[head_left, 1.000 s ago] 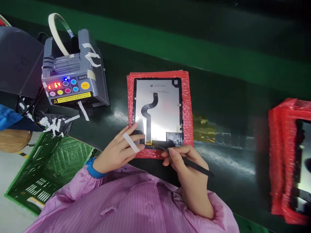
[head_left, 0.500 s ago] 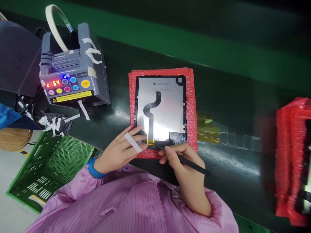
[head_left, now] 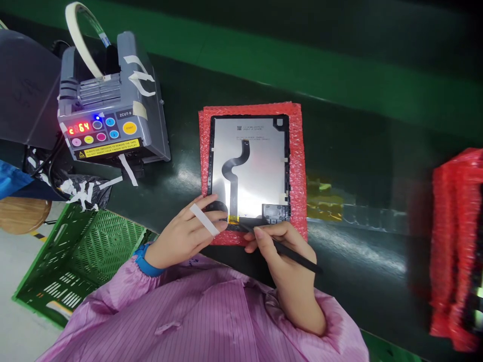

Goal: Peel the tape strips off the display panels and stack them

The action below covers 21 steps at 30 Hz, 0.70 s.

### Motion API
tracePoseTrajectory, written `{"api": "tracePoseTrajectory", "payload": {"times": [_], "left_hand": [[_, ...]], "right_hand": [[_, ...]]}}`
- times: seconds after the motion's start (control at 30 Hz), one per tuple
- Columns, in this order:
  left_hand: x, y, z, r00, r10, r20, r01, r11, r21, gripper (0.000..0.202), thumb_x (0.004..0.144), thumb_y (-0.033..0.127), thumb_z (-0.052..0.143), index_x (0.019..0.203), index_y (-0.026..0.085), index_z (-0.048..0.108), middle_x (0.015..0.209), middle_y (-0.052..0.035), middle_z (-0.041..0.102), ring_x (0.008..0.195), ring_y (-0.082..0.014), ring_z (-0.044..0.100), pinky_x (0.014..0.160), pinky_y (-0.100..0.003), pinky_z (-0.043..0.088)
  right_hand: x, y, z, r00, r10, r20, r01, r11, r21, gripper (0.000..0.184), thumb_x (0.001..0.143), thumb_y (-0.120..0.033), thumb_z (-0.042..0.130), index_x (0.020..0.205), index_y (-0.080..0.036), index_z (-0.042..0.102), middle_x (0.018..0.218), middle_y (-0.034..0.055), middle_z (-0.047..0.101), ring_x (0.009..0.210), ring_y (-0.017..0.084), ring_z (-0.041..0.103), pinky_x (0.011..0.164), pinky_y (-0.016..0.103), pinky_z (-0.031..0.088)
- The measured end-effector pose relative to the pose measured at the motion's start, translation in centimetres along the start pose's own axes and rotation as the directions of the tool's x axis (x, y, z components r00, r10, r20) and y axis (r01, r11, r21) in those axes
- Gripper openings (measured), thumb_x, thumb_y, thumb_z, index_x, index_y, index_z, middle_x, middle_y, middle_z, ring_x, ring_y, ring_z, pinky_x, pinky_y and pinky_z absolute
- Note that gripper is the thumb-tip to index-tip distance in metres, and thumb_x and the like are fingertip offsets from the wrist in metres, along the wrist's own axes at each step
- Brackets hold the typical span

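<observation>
A tablet screen assembly (head_left: 260, 171) lies back side up on red bubble wrap (head_left: 298, 176). A black flex cable (head_left: 234, 186) curves down its silver back to a yellow strip (head_left: 234, 219) at the lower edge. My left hand (head_left: 188, 229) rests with fingers stretched over the lower left corner, a strip of white tape (head_left: 204, 219) lying across them. In my right hand (head_left: 287, 251) is a slim black tool (head_left: 296, 258), pinched like a pen; it looks like tweezers. Its tip points at the yellow strip; whether they touch I cannot tell.
A grey tape dispenser (head_left: 113, 110) stands at the back left, a tape piece hanging from its outlet. A green crate (head_left: 113, 236) is below the bench on the left. Yellow film pieces (head_left: 324, 206) lie right of the wrap. More red bubble wrap (head_left: 453, 241) sits far right.
The tool's tip has shifted slightly at the yellow strip, and the right hand has moved a little left. Otherwise only the view has shifted slightly.
</observation>
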<state>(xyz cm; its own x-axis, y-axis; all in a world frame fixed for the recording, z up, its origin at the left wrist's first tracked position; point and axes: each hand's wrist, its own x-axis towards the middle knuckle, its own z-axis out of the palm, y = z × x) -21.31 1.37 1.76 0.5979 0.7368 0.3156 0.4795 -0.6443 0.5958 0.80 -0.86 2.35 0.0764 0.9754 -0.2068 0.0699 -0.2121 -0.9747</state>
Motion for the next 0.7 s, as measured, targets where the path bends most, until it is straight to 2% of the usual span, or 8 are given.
{"api": "tracePoseTrajectory", "payload": {"times": [0.53,0.7], "left_hand": [[0.08,-0.06,-0.09,1.0,0.014,-0.002,-0.014,1.0,0.005,0.035,0.098,0.009,0.057,0.131,0.017,0.049,0.124,-0.0125,0.069,0.147,-0.0296,0.041,0.113,-0.061,0.046],[0.22,0.19,-0.31,0.997,0.057,0.056,-0.061,0.995,0.074,0.036,0.099,0.008,0.053,0.134,0.02,0.048,0.129,-0.0081,0.07,0.149,-0.0281,0.037,0.116,-0.061,0.04]], "right_hand": [[0.13,-0.07,-0.06,1.0,-0.014,0.012,0.014,0.999,-0.039,0.023,0.092,-0.038,0.072,0.076,-0.023,0.064,0.061,-0.0005,0.073,0.053,0.016,0.071,0.054,0.027,0.06],[0.18,-0.06,0.05,1.0,0.001,0.023,0.001,0.997,-0.076,0.026,0.092,-0.04,0.071,0.075,-0.023,0.063,0.061,-0.0003,0.072,0.052,0.017,0.07,0.054,0.028,0.06]]}}
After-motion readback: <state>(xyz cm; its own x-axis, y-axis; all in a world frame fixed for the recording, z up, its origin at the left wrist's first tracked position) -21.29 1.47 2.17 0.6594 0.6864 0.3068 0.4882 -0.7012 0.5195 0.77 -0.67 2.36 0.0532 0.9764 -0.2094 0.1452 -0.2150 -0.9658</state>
